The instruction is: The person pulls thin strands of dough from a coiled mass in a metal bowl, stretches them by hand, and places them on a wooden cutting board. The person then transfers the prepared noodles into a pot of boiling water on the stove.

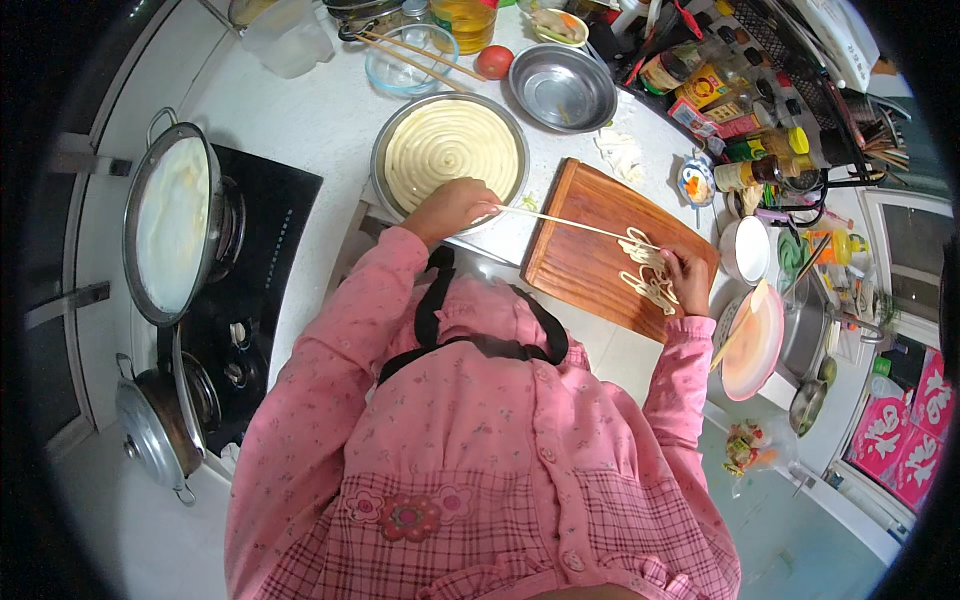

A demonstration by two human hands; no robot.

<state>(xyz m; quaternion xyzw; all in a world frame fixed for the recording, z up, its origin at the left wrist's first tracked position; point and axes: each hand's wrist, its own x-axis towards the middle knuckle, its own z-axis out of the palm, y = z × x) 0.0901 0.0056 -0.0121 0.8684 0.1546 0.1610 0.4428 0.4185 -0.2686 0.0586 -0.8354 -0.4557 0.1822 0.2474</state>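
Observation:
A thin strand of dough (574, 226) is stretched between my two hands. My left hand (456, 208) pinches one end at the near rim of a round metal pan (377, 166), which holds a spiral coil of dough rope (451, 142). My right hand (687, 279) has the other end at its fingertips, over the right part of a wooden cutting board (574, 274). Beside that hand, a loose heap of thin dough strands (646, 271) lies on the board.
A wok (171, 232) with whitish contents stands on the black cooktop (274, 202) at left. Behind the pan are a glass bowl with chopsticks (405, 64), a tomato (495, 62) and an empty metal bowl (562, 86). Bottles, a white bowl (745, 250) and a pink plate (757, 352) stand at right.

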